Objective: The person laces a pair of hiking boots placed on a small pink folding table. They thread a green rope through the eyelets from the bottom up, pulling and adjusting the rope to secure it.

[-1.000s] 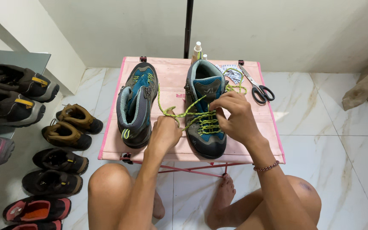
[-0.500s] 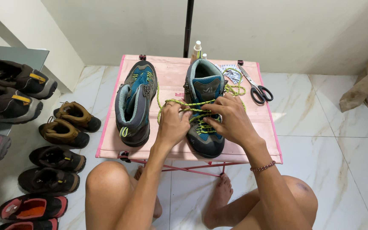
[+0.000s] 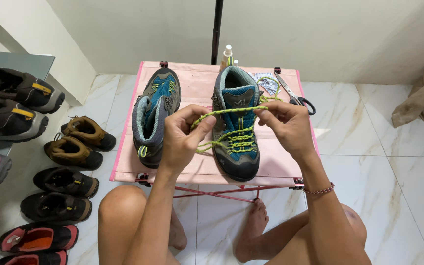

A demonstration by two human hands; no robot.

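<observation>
While the yellow-green lace (image 3: 229, 112) stretches taut above the right hiking boot (image 3: 235, 127) on the pink folding table (image 3: 197, 83), your left hand (image 3: 180, 137) and right hand (image 3: 285, 125) each pinch an end, fingers curled, wrists raised. The second boot (image 3: 154, 115) stands just left.

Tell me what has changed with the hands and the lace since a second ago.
Both hands have risen off the right boot and drawn apart. The left hand and right hand now pinch the yellow-green lace, stretched level between them over the boot's tongue. The left boot, scissors and pink table have not moved.
</observation>
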